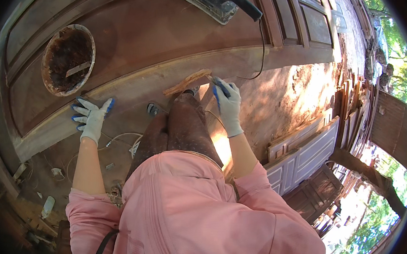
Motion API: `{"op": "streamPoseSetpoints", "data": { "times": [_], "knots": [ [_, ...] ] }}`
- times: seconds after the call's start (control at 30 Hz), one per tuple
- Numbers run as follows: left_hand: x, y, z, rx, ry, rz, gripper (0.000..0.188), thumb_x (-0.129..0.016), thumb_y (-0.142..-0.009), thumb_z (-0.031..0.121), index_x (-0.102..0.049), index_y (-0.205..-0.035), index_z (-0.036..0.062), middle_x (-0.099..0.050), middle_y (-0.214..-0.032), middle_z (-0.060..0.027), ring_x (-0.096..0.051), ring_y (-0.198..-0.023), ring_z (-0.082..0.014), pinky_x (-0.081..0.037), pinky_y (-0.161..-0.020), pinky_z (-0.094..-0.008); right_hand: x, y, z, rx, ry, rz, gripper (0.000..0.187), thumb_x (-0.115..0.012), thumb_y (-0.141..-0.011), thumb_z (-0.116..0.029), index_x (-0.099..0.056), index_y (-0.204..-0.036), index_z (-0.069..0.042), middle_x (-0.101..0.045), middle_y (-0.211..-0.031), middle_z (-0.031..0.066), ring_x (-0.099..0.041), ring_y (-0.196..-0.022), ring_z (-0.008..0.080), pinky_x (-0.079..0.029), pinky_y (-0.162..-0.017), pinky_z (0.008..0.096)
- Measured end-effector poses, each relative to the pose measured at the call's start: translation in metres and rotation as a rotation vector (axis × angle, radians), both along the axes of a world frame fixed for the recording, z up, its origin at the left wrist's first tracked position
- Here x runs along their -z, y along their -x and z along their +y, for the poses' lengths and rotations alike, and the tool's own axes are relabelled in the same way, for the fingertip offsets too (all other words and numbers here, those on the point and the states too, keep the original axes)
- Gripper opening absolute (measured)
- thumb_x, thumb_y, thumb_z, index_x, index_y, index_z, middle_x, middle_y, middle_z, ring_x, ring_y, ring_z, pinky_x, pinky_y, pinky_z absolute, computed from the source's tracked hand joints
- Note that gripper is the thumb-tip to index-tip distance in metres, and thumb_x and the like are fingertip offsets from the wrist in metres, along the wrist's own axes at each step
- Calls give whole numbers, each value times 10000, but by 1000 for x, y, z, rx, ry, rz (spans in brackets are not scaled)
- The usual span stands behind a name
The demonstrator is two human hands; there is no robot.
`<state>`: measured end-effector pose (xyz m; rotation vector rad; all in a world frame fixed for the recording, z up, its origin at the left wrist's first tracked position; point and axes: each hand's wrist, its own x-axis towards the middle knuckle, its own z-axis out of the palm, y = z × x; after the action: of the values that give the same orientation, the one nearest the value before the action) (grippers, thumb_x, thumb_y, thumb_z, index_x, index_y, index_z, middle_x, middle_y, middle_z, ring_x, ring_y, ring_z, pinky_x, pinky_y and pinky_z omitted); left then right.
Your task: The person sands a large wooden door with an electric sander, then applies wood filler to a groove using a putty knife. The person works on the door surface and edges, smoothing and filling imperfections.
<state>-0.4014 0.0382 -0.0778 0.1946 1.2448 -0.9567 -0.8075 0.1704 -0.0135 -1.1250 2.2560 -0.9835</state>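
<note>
A large brown wooden panelled door [144,24] lies in front of me, its pale, dusty edge running nearest my body. My left hand [91,116], in a white glove with blue fingertips, rests with fingers spread on that edge, holding nothing. Just beyond it, on the door, sits a round tub [57,75] smeared with dark brown matter, with a flat stick [78,69] inside. My right hand [229,104], gloved alike, is closed around a slim grey-tipped tool [210,79], mostly hidden by the fingers. Its tip meets the end of a rough tan strip [187,82] at the door's near edge.
A sander [218,1] with a dark handle lies on the door's far part, its cord [263,50] hanging over the edge. White panelled doors [301,154] and boards lean at the right. Thin hoses [121,135] and a small bottle [48,207] are on the ground at left.
</note>
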Motion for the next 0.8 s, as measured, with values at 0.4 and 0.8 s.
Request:
{"op": "streamPoseSetpoints", "data": {
  "times": [0.4, 0.8],
  "knots": [
    [-25, 7, -7, -68, -72, 91, 394, -468, -1068, 411, -815, -1041, 228, -780, -1154, -138, -647, -1274, -386, 225, -1202, -606, 15, -23, -10, 19, -9, 276, 319, -700, -920, -132, -785, -1224, -178, -609, -902, 54, -536, -905, 266, -460, -857, 397],
    [-23, 3, -7, 42, -40, 78, 425, -428, -1080, 420, -810, -1054, 233, -757, -1223, -150, -617, -1322, -354, 226, -1188, -631, 24, -34, -9, -58, -5, 359, 302, -702, -923, -162, -796, -1205, -212, -619, -900, 57, -543, -906, 273, -460, -858, 415]
  ]
}}
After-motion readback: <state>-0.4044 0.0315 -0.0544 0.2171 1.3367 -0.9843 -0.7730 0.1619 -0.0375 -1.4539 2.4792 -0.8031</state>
